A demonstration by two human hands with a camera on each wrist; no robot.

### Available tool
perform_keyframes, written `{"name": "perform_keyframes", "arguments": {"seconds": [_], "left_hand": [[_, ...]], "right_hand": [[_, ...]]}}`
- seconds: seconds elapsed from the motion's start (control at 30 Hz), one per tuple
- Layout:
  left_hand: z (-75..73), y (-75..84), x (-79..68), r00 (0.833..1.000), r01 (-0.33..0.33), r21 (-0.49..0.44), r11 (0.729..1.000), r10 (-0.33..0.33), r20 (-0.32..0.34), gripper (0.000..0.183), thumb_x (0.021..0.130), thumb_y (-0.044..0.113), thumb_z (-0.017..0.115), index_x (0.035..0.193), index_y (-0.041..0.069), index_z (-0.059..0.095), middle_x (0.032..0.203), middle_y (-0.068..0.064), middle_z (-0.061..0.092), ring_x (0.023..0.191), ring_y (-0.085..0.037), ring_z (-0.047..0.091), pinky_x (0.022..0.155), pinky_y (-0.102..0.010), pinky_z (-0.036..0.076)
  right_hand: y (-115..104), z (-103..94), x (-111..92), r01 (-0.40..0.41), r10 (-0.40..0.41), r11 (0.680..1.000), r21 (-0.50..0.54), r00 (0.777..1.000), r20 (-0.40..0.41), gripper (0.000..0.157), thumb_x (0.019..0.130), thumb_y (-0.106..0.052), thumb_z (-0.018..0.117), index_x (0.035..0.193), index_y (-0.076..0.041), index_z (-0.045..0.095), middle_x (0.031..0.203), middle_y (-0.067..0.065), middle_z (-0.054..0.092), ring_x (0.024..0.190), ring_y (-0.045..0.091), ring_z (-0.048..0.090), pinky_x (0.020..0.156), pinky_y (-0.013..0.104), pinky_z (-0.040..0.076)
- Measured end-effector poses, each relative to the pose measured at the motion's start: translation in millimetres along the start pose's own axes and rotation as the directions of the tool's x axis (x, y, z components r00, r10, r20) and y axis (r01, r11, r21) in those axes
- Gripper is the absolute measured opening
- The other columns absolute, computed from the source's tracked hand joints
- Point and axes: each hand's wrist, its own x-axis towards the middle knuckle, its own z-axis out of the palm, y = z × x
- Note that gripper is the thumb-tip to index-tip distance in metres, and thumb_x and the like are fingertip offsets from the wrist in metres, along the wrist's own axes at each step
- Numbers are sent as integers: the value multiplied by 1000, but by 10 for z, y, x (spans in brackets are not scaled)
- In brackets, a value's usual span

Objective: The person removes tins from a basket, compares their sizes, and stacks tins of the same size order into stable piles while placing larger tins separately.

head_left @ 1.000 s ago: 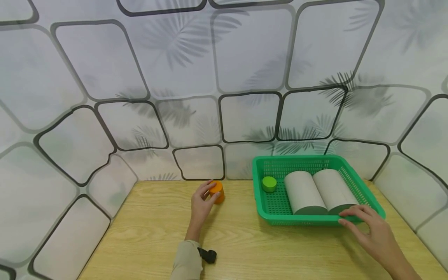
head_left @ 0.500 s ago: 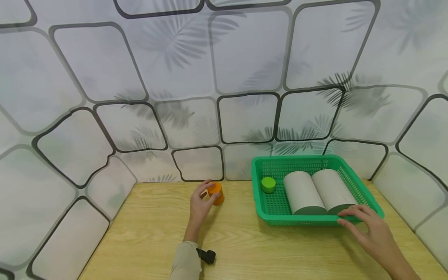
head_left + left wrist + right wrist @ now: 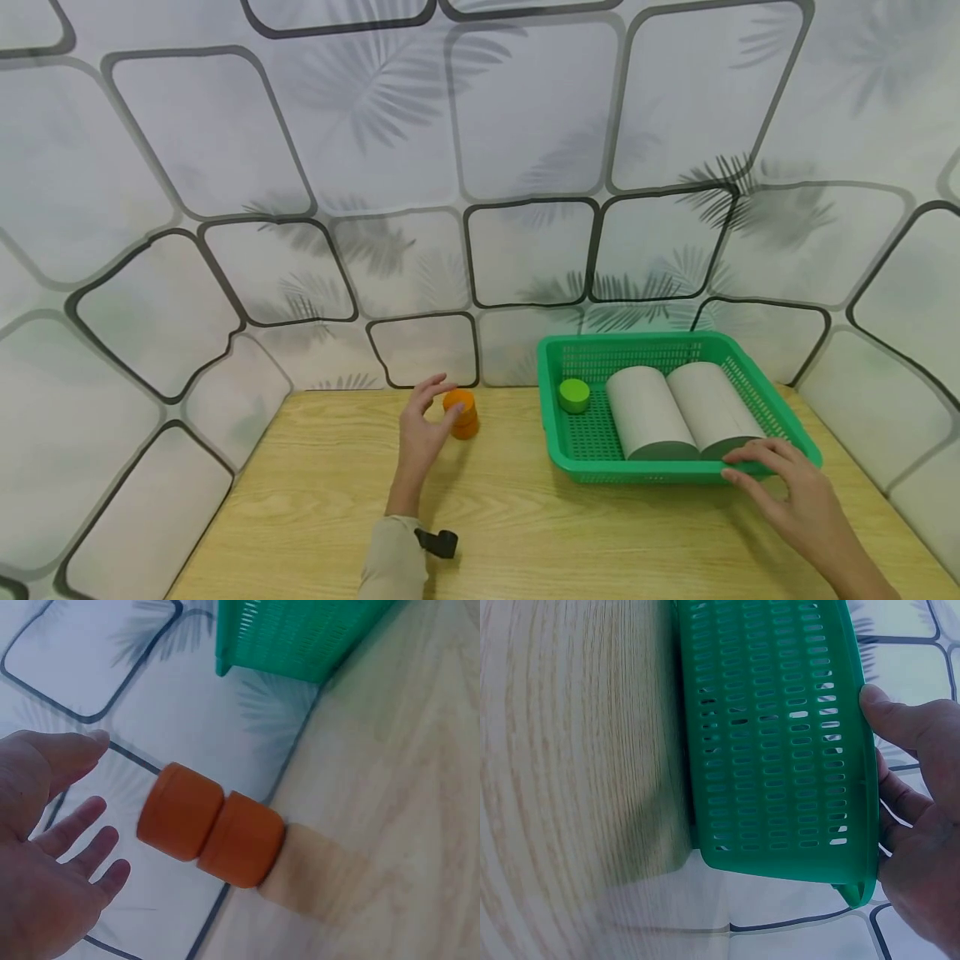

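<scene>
Two orange round blocks stand stacked on the table, the upper block resting squarely on the lower block. Beside the stack on its left is my left hand, fingers spread and loosely bent. The left wrist view shows a gap between that hand and the orange stack. At the right, my right hand holds the front rim of a green plastic basket, thumb outside and fingers over the edge. Inside the basket are a light green round block and two large white half-cylinders.
The wooden table meets a patterned cloth wall right behind the stack and basket. A black strap with a small camera sits on the left wrist. Wood surface lies between the stack and the basket.
The left hand's fingers and thumb have come off the upper orange block, and the hand has shifted slightly left. The orange stack stays put. The right hand remains at the basket rim.
</scene>
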Motion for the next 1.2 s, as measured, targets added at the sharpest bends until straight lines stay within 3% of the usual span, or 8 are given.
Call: {"name": "perform_keyframes", "arguments": {"seconds": [0.23, 0.47, 0.7, 0.97, 1.07, 1.2], "left_hand": [[-4, 445, 8, 1000, -1, 16, 1000, 1, 13, 26, 89, -7, 75, 115, -5, 73, 135, -28, 59, 132, -46, 49, 107, -65, 39], [92, 320, 38, 997, -77, -6, 997, 77, 17, 29, 88, -3, 78, 117, 1, 74, 132, -18, 63, 128, -37, 55, 103, -66, 42], [226, 464, 57, 988, -139, -25, 990, 141, 58, 29, 89, 6, 80, 118, 11, 76, 130, -13, 65, 124, -27, 58, 102, -56, 48], [462, 627, 116, 971, -203, -4, 979, 201, 132, 29, 91, 8, 79, 120, 8, 74, 131, -15, 64, 124, -28, 57, 99, -51, 49], [575, 698, 144, 966, -207, 24, 978, 201, 164, 29, 92, 10, 78, 120, 8, 74, 130, -12, 64, 122, -26, 58, 95, -50, 50], [768, 790, 161, 953, -182, 33, 983, 168, 254, 30, 94, 14, 77, 123, 10, 72, 133, -9, 62, 121, -23, 58, 95, -48, 51]], "right_hand": [[2, 0, 0, 0, 0, 1000, 0, 1000, 3, 41, 64, 14, 87, 95, -12, 76, 102, -7, 64, 104, -10, 51, 89, 4, 35], [14, -8, -14, -6, 6, 1000, -9, 1000, 2, 41, 64, 12, 88, 94, -13, 76, 102, -7, 64, 104, -10, 51, 89, 4, 36], [26, -2, -8, -1, 1, 1000, 5, 1000, 5, 41, 65, 13, 87, 94, -12, 76, 100, -7, 65, 103, -9, 52, 90, 4, 36], [6, 5, -4, 6, -6, 1000, 1, 1000, -2, 40, 63, 15, 87, 93, -9, 75, 99, -5, 65, 103, -8, 51, 90, 4, 34], [11, 13, 2, 3, -3, 1000, 7, 1000, 5, 40, 64, 14, 87, 94, -10, 75, 99, -5, 65, 104, -8, 51, 91, 4, 34], [14, 19, -3, 8, -8, 1000, 17, 1000, 3, 40, 64, 15, 87, 94, -9, 75, 99, -4, 65, 103, -8, 51, 91, 4, 34]]}}
